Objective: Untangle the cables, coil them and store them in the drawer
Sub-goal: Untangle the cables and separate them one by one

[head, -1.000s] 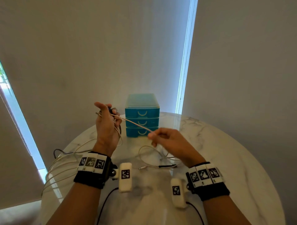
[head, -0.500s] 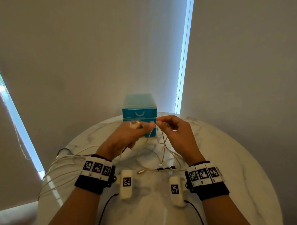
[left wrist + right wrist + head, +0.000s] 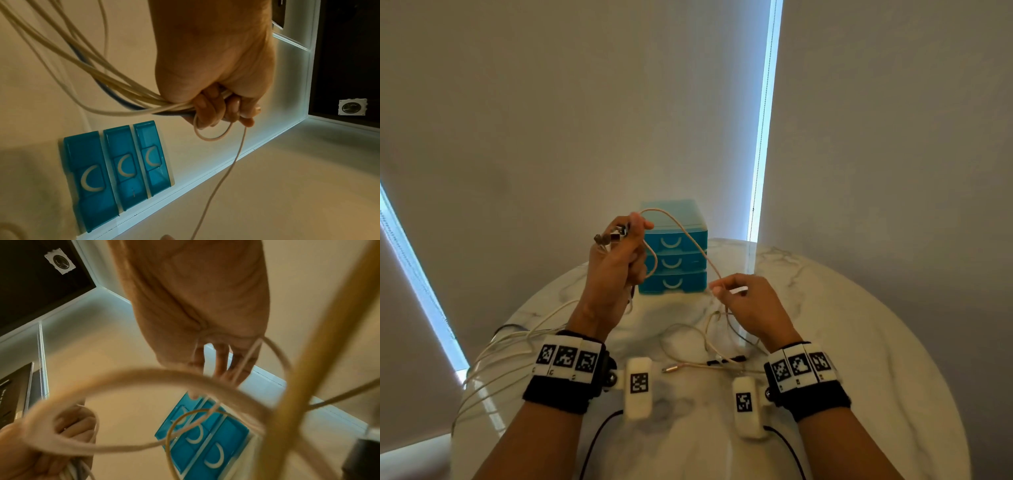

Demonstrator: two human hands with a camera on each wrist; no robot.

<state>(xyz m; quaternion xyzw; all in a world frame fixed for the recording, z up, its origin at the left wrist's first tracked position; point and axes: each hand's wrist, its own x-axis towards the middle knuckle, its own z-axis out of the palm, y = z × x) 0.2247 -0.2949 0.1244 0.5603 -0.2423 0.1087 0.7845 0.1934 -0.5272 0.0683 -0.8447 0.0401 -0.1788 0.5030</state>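
Head view: drawer unit (image 3: 675, 260) behind held cable (image 3: 690, 240), loose cables (image 3: 510, 356) left

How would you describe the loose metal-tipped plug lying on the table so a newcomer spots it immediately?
Start at the round marble table and look to its near side, between the two wrists. There a beige cable end lies flat, away from the blue drawer unit. Unlike the cables gripped in the left hand, no hand holds it, and its silver tip points left.

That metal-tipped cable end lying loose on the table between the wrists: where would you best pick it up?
Pinch the loose cable end just behind its metal plug, where the body is stiff, coming straight down from above. It lies flat on the marble table with open space around it, so fingers fit either side.
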